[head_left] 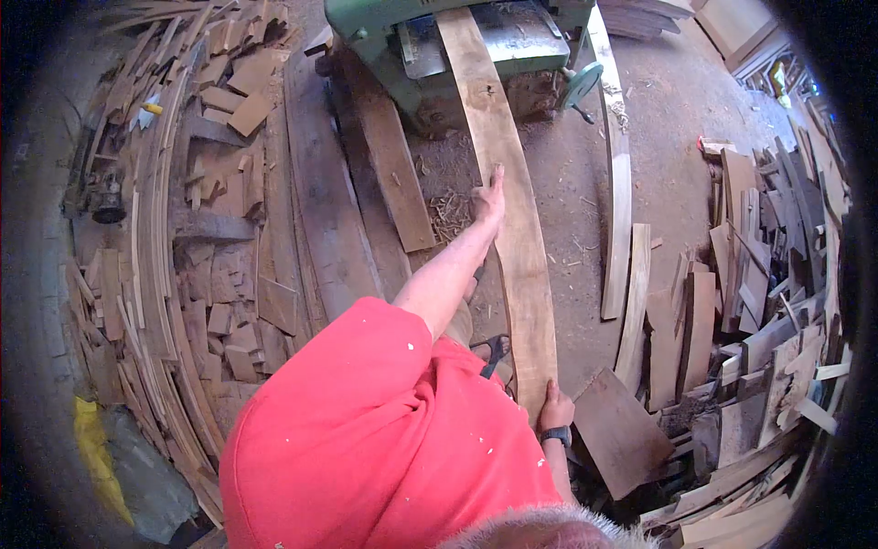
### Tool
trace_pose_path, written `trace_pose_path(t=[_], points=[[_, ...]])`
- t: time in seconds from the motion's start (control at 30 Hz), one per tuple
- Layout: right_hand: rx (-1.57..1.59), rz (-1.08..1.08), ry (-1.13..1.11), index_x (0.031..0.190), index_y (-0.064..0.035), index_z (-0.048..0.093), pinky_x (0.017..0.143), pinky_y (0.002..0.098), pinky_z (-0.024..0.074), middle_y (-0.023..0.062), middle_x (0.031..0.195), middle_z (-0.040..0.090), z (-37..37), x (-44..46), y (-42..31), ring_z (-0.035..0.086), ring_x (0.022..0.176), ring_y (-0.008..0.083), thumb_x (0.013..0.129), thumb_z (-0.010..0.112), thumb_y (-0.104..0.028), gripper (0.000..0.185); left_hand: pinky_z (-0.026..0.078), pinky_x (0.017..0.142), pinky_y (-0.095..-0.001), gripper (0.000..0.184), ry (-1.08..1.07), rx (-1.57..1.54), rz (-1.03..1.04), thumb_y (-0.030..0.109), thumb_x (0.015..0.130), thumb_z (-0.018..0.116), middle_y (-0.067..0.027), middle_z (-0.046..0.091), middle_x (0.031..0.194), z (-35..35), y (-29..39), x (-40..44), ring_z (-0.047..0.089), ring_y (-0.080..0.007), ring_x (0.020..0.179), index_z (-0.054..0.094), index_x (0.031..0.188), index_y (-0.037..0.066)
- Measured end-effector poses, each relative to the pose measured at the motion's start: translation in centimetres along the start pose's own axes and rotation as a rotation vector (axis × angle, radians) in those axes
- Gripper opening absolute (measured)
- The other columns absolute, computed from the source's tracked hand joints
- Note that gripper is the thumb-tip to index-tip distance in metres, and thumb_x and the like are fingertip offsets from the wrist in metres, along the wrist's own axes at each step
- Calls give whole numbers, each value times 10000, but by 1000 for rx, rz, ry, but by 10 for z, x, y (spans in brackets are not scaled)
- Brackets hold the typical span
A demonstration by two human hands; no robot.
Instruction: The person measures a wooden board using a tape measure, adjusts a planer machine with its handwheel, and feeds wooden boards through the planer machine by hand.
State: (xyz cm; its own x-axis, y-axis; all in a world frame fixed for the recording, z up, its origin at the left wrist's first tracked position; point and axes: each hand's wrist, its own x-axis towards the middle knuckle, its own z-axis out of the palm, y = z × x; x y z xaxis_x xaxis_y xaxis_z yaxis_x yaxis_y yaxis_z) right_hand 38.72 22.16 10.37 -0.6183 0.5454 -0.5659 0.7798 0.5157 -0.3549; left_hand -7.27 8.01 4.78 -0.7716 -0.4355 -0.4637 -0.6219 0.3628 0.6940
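A long wooden board (517, 229) runs from the green planer-like machine (430, 82) back toward my body, its far end lying on the machine's metal bed. My left hand (491, 199) grips the board's left edge partway along, thumb on top. At the near end, my right hand (556, 409), with a dark watch on the wrist, holds the right edge with its thumb upward. The fingers of both hands are partly hidden under or behind the wood. A dark knot or hole marks the board near the machine.
A handwheel (583, 84) sticks out from the machine's right side. Planks (393, 165) lean or lie to its left, and a long pale board (615, 183) lies to the right. Scrap piles line both sides. Shavings (450, 215) litter the floor near my sandalled foot (494, 352).
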Motion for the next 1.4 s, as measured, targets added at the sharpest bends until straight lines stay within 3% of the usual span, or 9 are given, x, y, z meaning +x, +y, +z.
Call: trace_pose_path(t=[0.3,0.37,0.6,0.67,0.77,0.87,1.03,1.27,1.4], points=[[35,-35,16,817,38,690,691,551,450,304,805,624,-7,11,-25,622,810,492,967,383,-603,726,496,895,-481,1016,30,-51,38,833,757,513,-345,650,1064,-10,25,10,640,-432,1062,667,985,-146],[19,-23,2,816,38,691,691,550,452,304,805,625,-7,9,-26,623,806,491,968,386,-599,723,467,954,-446,1035,-106,-96,-60,787,746,608,-326,600,1218,-14,31,12,595,-401,1148,594,1148,-167],[17,-55,36,791,31,696,684,560,454,296,792,632,-9,24,-46,625,781,492,965,406,-587,705,478,944,-447,1032,-62,-109,-23,787,743,611,-325,598,1226,-11,51,21,586,-393,1178,597,1139,-166],[15,-29,62,784,20,704,688,573,456,295,798,636,-10,33,-52,628,784,495,954,427,-588,689,497,901,-472,995,32,-100,32,797,755,569,-333,653,1073,-6,52,30,638,-427,1068,646,1011,-161],[39,-53,52,783,21,707,693,566,466,295,794,636,-9,33,-56,629,784,494,953,424,-595,699,496,899,-472,995,-81,-174,7,795,752,577,-334,653,1072,-9,53,37,640,-422,1067,645,1022,-160],[6,-45,59,774,24,705,693,563,470,298,792,636,-12,45,-67,627,779,494,954,415,-605,716,495,892,-470,983,24,-106,6,786,761,576,-322,657,1081,-4,62,42,643,-415,1061,643,1041,-154],[-2,-31,63,760,28,701,726,568,469,303,826,646,-12,55,-76,631,820,487,946,395,-640,758,485,911,-467,933,-46,-182,44,742,789,591,-323,634,1143,-12,73,43,619,-412,1107,628,1093,-140],[13,-6,48,800,20,722,766,560,477,298,860,657,-16,64,-101,640,859,481,935,390,-666,774,439,989,-465,843,-58,-286,159,642,876,569,-313,574,1260,20,-31,4,546,-422,1203,500,1250,-111],[39,34,20,865,34,721,780,548,468,327,848,641,-19,67,-115,634,892,492,926,363,-707,825,468,911,-474,743,-228,-155,129,607,901,556,-296,619,1175,-13,-70,-94,590,-422,1131,489,1265,-37]])
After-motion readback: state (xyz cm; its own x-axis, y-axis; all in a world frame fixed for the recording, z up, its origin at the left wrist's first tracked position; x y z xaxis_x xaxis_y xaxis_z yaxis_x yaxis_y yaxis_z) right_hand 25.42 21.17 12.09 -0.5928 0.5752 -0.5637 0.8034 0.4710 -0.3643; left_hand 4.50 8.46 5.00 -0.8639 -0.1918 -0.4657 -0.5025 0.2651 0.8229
